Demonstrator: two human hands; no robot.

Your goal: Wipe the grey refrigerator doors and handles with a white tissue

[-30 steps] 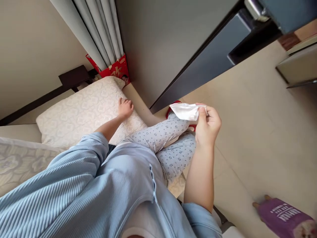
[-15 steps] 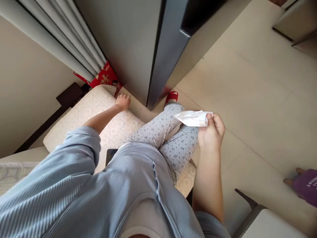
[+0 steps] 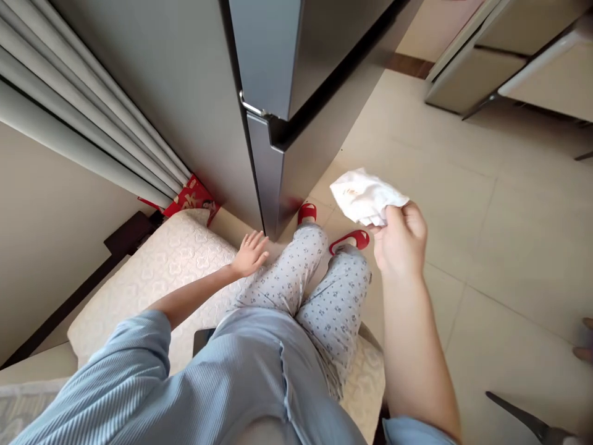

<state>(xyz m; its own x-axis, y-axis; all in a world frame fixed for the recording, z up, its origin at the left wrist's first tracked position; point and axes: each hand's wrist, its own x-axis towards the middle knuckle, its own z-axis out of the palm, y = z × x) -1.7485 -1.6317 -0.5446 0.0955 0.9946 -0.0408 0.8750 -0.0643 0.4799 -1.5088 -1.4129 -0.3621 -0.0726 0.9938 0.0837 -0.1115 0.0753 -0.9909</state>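
Grip of the right hand is closed right now, a crumpled white paper tissue pinched between thumb and fingers, out at three o'clock in the view and raised clear above the floor! The tissue is soft and creased, a faint tan mark is seen near its middle, and no writing can be read on it. Over at eight o'clock, the left hand is held open, fingers spread, nothing gripped; whether it touches the far edge of the cream quilted cushion cannot be told.

Below the hands, the knees are seen bent in grey-blue pyjama trousers dotted with a tiny floral print, and red slippers are worn on the feet, resting on beige floor tiles. A pale blue ribbed top fills the six-to-seven o'clock corner, with a small dark rectangular object just visible at its edge, too hidden to identify.

Up at twelve o'clock, a dark grey metal door with a slim chrome handle rises close to the feet. Grey pleated curtains hang at ten o'clock, and a red packet printed in gold is tucked behind them, its lettering unreadable. Pale cabinets are seen at one o'clock.
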